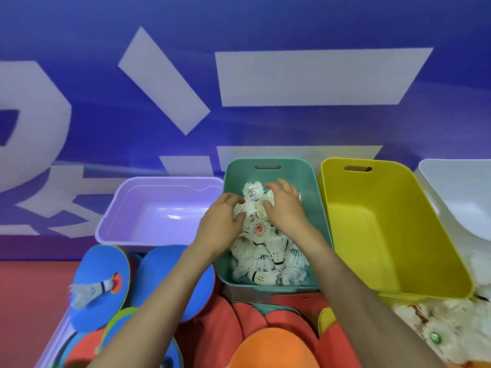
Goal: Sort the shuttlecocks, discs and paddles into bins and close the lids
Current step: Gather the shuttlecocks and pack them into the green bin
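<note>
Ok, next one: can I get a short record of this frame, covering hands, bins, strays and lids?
left hand: grips clump from its left
right hand: grips same clump from its right
clump position: over teal bin
teal bin: open, holds a heap of shuttlecocks
purple bin: open, nothing seen inside
yellow bin: open, nothing seen inside
stray shuttlecock: lies on blue disc
lids: none on these three bins
</note>
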Available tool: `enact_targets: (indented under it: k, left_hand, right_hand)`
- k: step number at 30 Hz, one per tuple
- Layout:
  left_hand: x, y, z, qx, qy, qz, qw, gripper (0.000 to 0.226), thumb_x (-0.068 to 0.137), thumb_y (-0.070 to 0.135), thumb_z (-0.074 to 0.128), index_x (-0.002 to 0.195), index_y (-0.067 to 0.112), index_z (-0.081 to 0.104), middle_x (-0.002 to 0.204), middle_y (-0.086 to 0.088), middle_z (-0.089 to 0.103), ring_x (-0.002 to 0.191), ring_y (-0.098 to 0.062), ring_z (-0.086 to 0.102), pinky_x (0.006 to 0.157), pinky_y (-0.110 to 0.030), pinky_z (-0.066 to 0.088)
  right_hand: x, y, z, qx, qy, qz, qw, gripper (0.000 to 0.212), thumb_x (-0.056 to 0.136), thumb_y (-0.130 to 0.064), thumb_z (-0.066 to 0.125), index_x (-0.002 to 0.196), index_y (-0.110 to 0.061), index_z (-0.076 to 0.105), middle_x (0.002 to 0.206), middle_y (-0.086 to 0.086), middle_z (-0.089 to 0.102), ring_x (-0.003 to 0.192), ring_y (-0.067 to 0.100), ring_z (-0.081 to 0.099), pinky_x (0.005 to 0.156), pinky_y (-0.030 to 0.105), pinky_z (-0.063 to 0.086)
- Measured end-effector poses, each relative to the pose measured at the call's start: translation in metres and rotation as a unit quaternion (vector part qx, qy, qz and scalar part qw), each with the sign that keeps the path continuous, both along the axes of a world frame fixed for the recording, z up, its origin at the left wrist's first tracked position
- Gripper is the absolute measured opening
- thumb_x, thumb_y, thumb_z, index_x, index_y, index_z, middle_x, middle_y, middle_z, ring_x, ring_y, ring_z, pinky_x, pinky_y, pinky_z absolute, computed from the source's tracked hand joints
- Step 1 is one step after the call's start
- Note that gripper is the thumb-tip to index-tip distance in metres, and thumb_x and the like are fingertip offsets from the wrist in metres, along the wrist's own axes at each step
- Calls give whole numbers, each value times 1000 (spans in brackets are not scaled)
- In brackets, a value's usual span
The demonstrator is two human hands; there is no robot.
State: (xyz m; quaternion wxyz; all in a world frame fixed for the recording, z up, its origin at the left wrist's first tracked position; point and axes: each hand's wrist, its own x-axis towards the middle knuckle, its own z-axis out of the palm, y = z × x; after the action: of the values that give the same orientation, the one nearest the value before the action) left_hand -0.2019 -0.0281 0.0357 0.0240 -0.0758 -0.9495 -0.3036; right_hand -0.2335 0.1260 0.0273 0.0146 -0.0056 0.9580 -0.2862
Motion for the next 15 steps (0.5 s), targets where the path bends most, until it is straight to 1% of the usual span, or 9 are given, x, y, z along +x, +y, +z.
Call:
enact_targets:
  k: [3, 5, 7, 11, 13, 15]
  left_hand:
    - [22, -28, 1, 69, 43, 44, 996, 28, 90, 18, 57, 118, 18, 58, 123, 2, 53, 109, -19, 54, 91, -37, 47]
    - [38, -56, 0, 103, 64, 72, 990, 27, 88, 14, 59, 115, 17, 60, 120, 1, 55, 106, -19, 55, 89, -39, 48]
    - [55, -92, -2, 118, 69, 102, 985, 26, 88, 12, 60, 114, 15, 60, 119, 0, 56, 103, -18, 56, 88, -37, 48]
    - [92, -180, -19, 99, 39, 171, 980, 27, 85, 8, 61, 112, 12, 62, 114, -5, 58, 99, -20, 55, 86, -34, 45]
    - [107, -222, -31, 77, -1, 205, 976, 29, 84, 6, 62, 113, 7, 62, 115, -10, 59, 106, -26, 55, 90, -36, 41]
    - [119, -257, -45, 62, -49, 229, 970, 31, 82, 5, 65, 113, 4, 63, 118, -15, 58, 112, -31, 54, 94, -36, 38]
  right_hand:
    - [32, -18, 17, -75, 100, 30, 992, 37, 94, -16, 51, 131, -13, 48, 139, 5, 41, 131, 21, 32, 108, 27, 24]
    - [56, -40, 24, -100, 140, 56, 984, 34, 93, -13, 52, 127, -12, 52, 133, 4, 46, 126, 19, 38, 105, 22, 24]
    - [77, -70, 26, -106, 163, 81, 978, 33, 91, -10, 53, 124, -10, 54, 128, 5, 50, 122, 20, 43, 104, 20, 25]
    - [111, -147, 21, -130, 157, 131, 970, 33, 89, -16, 49, 120, -9, 58, 122, 8, 54, 117, 25, 48, 102, 25, 31]
    - [123, -185, 15, -138, 132, 163, 968, 36, 88, -19, 48, 121, -10, 57, 122, 8, 54, 118, 25, 48, 103, 24, 30]
    - [131, -218, 7, -124, 85, 201, 968, 36, 90, -20, 49, 124, -10, 54, 125, 7, 51, 120, 23, 45, 104, 24, 29]
